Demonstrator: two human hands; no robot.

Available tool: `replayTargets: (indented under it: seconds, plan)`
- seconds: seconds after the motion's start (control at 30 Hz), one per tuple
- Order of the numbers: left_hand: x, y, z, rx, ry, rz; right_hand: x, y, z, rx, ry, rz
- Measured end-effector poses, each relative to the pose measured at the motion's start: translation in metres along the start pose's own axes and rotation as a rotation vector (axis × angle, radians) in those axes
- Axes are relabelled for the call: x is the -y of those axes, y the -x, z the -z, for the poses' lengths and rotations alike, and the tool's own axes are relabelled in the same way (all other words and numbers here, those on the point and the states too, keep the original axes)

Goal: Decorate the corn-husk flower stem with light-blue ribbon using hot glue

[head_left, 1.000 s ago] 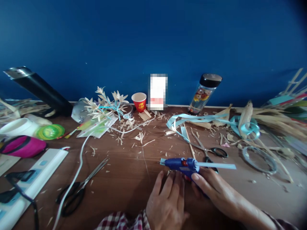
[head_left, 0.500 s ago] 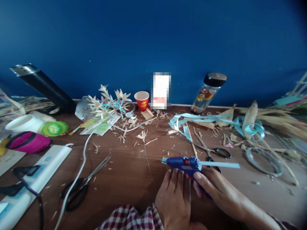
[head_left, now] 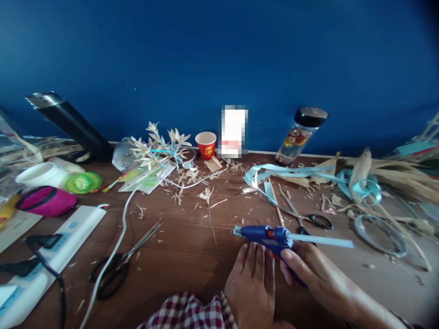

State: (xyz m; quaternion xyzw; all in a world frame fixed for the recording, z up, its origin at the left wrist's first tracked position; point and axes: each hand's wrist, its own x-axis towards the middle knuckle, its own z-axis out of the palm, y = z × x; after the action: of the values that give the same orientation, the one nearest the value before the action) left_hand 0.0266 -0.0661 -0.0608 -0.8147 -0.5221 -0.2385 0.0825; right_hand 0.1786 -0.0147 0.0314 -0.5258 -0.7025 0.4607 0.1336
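Observation:
A blue hot glue gun (head_left: 265, 234) is held in my right hand (head_left: 310, 262), whose fingers wrap round the handle. Its nozzle points left, and a long translucent glue stick (head_left: 324, 240) juts out of its back end. My left hand (head_left: 249, 283) lies with its back up and fingers stretched out, just below the gun's barrel; whether it touches the gun I cannot tell. Ahead of both hands, a small dried-husk flower (head_left: 206, 195) with a thin stem rests on the brown table (head_left: 185, 256). Scissors with black handles (head_left: 317, 220) lie beyond my right hand.
More scissors (head_left: 115, 274) lie at left, crossed by a white cable (head_left: 124, 219) near a power strip (head_left: 78, 235). Husk flowers (head_left: 161, 148), a red paper cup (head_left: 206, 148) and a glass bottle (head_left: 298, 135) line the blue wall. Light-blue ribbon (head_left: 298, 170) and husk scraps lie at right.
The whole view has shifted slightly, so the table things appear a little farther right. My hands and the glue gun keep nearly the same pose.

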Motion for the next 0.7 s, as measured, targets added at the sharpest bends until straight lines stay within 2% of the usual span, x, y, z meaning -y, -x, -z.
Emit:
replayTargets:
  seconds: [0.23,0.37,0.57,0.7]
  plan:
    - [0.0006,0.0038,-0.0015,0.036,0.021,0.005,-0.0012,-0.0021,-0.0043,-0.002,0.034,-0.004]
    - [0.0023,0.0077,-0.0048,0.109,0.006,0.013,-0.0034,-0.0012,-0.0034,-0.012,0.046,-0.01]
    - [0.0006,0.0039,-0.0037,0.023,-0.001,-0.026,-0.0067,0.0024,-0.0032,0.009,0.071,-0.007]
    - [0.0027,0.001,0.0007,0.009,-0.019,-0.063,-0.0071,0.0028,-0.0033,0.005,0.094,-0.012]
